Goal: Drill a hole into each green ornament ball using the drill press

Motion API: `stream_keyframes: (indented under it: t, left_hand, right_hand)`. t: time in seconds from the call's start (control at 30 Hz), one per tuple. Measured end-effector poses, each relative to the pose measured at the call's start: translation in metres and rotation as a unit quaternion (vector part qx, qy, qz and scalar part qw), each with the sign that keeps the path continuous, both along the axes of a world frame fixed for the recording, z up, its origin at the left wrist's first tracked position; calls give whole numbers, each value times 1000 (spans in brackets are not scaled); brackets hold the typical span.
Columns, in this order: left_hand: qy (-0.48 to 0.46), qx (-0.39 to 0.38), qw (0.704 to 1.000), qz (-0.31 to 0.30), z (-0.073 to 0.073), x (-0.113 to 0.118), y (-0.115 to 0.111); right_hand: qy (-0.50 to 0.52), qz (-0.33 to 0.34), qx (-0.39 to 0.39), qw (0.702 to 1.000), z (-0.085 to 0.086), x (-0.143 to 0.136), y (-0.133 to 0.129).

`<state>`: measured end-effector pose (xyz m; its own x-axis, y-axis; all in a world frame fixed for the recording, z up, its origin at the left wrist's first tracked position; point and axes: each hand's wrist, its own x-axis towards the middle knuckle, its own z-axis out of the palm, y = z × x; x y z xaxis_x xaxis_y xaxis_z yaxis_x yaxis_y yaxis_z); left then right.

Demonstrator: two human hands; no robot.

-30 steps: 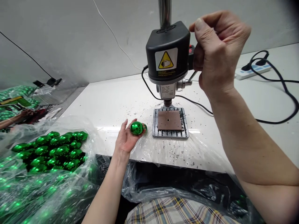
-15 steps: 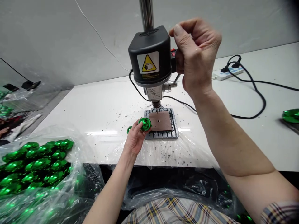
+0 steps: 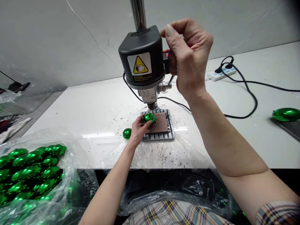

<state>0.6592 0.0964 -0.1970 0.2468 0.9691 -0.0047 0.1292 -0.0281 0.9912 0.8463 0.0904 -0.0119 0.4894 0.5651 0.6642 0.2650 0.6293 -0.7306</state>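
My left hand [image 3: 138, 128] is closed on a shiny green ball-shaped ornament [image 3: 149, 117], held low over the brown board [image 3: 161, 123] on the drill press base. Just above the ornament is the thin drill bit [image 3: 152, 111]; I cannot tell whether they touch. My right hand [image 3: 188, 53] is raised beside the black head of the drill press [image 3: 142, 56], fingers curled. The feed lever [image 3: 169, 82] runs up behind this hand, which seems wrapped around its hidden end. Another green ornament [image 3: 127, 133] lies left of the base.
A clear plastic bag [image 3: 72, 162] of several green ornaments sits at the lower left. Dark shavings dot the white table [image 3: 98, 103]. A power strip [image 3: 221, 74] with black cables lies at the back right, and a green piece [image 3: 286, 114] at the right edge.
My left hand has moved the ornament from the board's left edge inward beneath the drill bit, uncovering the other ornament. The view has shifted slightly; my right hand keeps its pose beside the drill head.
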Motion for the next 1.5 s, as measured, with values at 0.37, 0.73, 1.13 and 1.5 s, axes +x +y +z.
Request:
stream_keyframes:
  t: [0.37, 0.73, 1.13, 1.5]
  left_hand:
    - [33, 85, 996, -24, 2, 19, -13]
    - [7, 86, 995, -40, -6, 20, -9]
    - [53, 108, 991, -63, -3, 18, -4]
    - [38, 108, 991, -64, -9, 19, -2]
  right_hand:
    - [-25, -11, -14, 1000, 0, 1, -3]
    - [7, 35, 96, 995, -3, -10, -20]
    - [-40, -16, 170, 984, -19, -5, -7]
    - [-55, -23, 216, 975, -47, -18, -38]
